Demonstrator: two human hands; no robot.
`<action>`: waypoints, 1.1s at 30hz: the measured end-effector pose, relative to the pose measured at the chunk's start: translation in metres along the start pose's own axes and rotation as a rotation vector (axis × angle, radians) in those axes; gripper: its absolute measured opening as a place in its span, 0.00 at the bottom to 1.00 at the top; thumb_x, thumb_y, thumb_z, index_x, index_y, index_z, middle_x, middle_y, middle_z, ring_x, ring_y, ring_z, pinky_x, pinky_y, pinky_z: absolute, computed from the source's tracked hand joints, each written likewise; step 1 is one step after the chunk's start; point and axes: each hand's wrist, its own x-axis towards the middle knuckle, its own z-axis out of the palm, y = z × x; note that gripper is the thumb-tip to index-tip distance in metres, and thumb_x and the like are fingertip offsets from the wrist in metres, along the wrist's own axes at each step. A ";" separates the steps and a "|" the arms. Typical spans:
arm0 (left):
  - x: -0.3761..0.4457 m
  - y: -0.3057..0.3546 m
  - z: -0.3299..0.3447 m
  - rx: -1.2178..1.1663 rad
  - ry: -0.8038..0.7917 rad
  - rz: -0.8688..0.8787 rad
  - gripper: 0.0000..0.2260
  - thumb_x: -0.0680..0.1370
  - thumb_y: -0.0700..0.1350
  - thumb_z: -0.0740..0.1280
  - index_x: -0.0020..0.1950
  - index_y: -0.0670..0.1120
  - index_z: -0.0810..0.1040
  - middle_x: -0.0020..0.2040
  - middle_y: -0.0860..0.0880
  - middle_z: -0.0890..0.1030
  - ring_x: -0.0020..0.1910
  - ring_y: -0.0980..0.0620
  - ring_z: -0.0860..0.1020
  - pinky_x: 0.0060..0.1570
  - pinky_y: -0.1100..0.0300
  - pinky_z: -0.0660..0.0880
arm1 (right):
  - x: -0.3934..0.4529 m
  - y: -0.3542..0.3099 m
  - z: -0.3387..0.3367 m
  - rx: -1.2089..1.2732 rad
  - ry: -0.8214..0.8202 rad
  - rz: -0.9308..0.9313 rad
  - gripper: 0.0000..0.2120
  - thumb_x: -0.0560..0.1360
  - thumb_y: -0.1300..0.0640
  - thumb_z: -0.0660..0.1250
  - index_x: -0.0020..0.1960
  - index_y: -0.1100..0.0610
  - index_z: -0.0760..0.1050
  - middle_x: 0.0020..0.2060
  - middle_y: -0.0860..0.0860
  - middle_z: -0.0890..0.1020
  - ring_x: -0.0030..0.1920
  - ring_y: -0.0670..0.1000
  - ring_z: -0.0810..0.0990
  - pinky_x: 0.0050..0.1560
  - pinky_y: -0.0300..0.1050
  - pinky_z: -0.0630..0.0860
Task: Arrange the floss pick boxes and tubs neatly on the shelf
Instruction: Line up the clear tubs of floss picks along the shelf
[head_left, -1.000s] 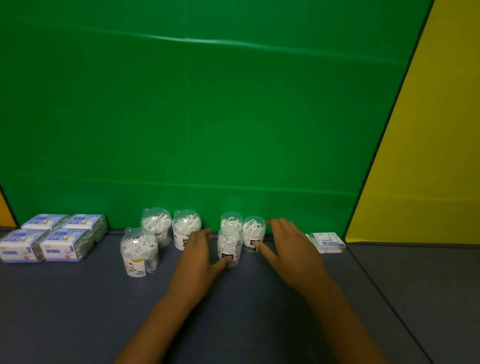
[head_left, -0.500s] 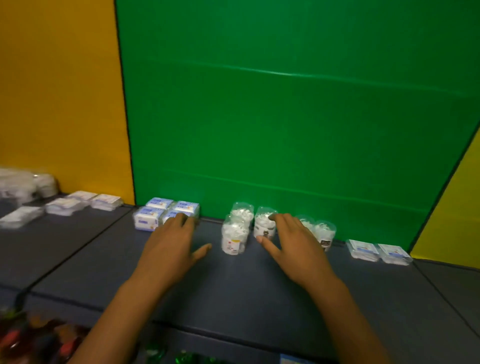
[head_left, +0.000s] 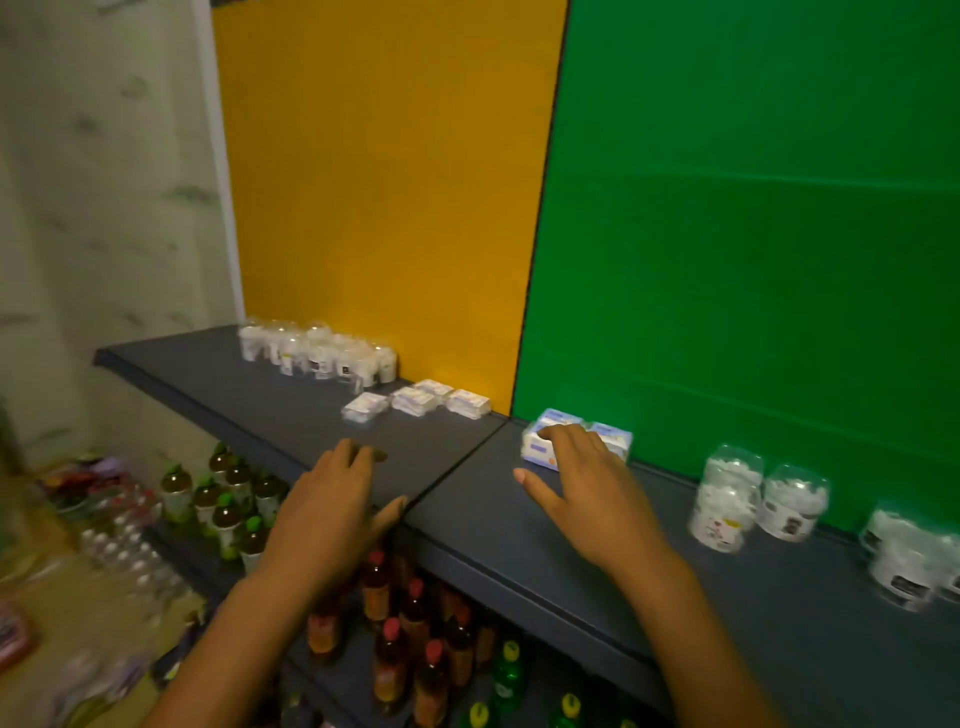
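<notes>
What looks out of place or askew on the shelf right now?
The flat packs before the yellow panel lie scattered at differing angles, not in a row. The tubs before the green panel stand in a loose, uneven cluster. The right hand rests on the blue-and-white boxes; the left hand hovers open. Nothing looks spilled.
</notes>
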 end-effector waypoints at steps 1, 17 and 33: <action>-0.001 -0.010 -0.005 0.007 0.003 -0.024 0.26 0.75 0.62 0.64 0.68 0.48 0.70 0.62 0.48 0.72 0.58 0.48 0.74 0.53 0.52 0.75 | 0.008 -0.010 0.004 0.005 -0.002 -0.020 0.28 0.79 0.35 0.54 0.70 0.53 0.65 0.65 0.51 0.72 0.64 0.54 0.70 0.59 0.49 0.70; 0.080 -0.128 -0.029 0.138 0.115 -0.271 0.25 0.76 0.62 0.62 0.69 0.51 0.66 0.66 0.50 0.69 0.55 0.51 0.76 0.52 0.57 0.76 | 0.189 -0.086 0.075 0.114 0.098 -0.281 0.26 0.79 0.35 0.55 0.70 0.50 0.65 0.65 0.47 0.72 0.64 0.49 0.70 0.58 0.44 0.70; 0.185 -0.207 0.020 0.053 0.160 -0.259 0.25 0.77 0.61 0.62 0.70 0.51 0.65 0.67 0.50 0.69 0.61 0.52 0.73 0.57 0.57 0.75 | 0.308 -0.097 0.149 0.126 0.075 -0.278 0.25 0.78 0.35 0.56 0.69 0.48 0.65 0.65 0.46 0.72 0.64 0.48 0.71 0.59 0.44 0.71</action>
